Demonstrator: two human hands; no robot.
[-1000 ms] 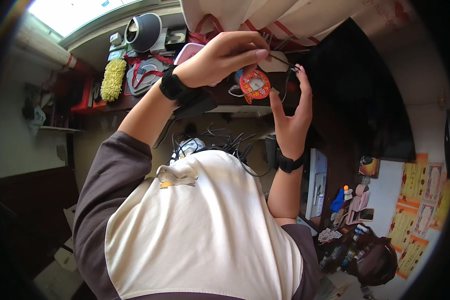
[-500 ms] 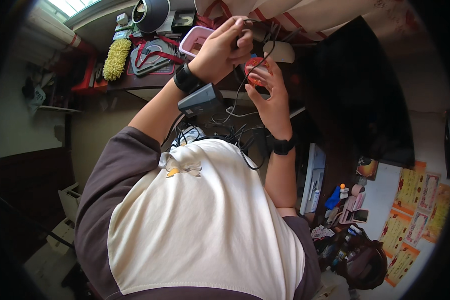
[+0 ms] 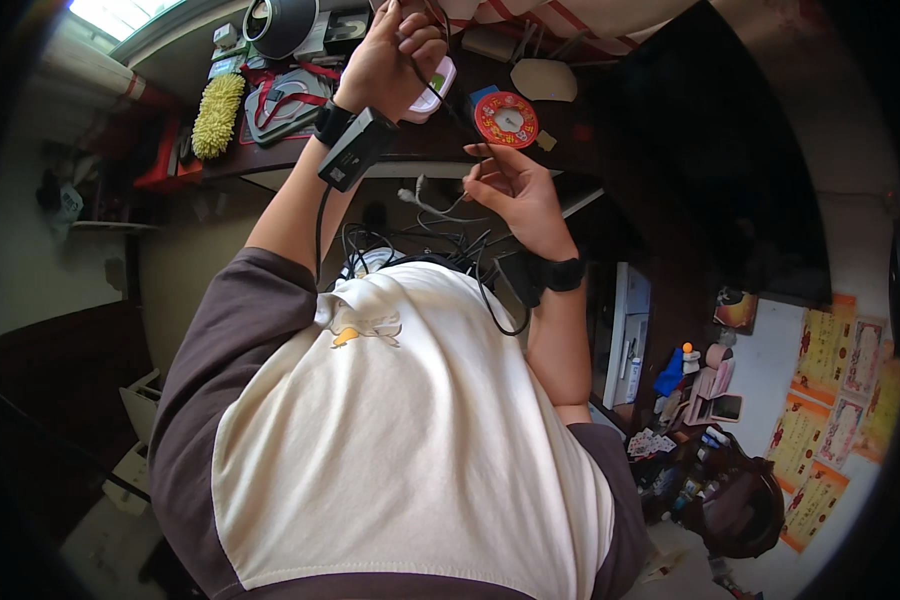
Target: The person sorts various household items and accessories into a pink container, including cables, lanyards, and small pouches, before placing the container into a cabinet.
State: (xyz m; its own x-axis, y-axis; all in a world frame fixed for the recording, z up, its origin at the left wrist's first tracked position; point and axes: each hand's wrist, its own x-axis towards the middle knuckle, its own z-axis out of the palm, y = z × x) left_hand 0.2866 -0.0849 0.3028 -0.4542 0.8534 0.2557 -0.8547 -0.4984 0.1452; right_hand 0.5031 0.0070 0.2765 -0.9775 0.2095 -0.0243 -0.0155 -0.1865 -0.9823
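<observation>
My left hand (image 3: 395, 65) is raised over the far part of the desk, its fingers closed on a thin black cable (image 3: 448, 105). The cable slants down to my right hand (image 3: 520, 195), where thumb and fingers pinch it just off the desk's near edge. A grey cord with light plugs (image 3: 415, 190) dangles beside the right hand; whether that hand holds it too, I cannot tell. Beyond the right fingertips lies a round red tin (image 3: 507, 120) with a pale centre. A pink plastic box (image 3: 432, 102) is partly hidden behind my left hand.
A yellow chenille duster (image 3: 218, 115) and a grey device with red straps (image 3: 285, 105) lie on the desk's left. A large dark screen (image 3: 720, 170) stands at right. Tangled black cables (image 3: 440, 245) gather before my chest. Dark boxes on cords are fixed near both wrists.
My left hand has risen up and to the left, drawing the cable along. My right hand has moved down off the red tin and closed its fingers on the cable.
</observation>
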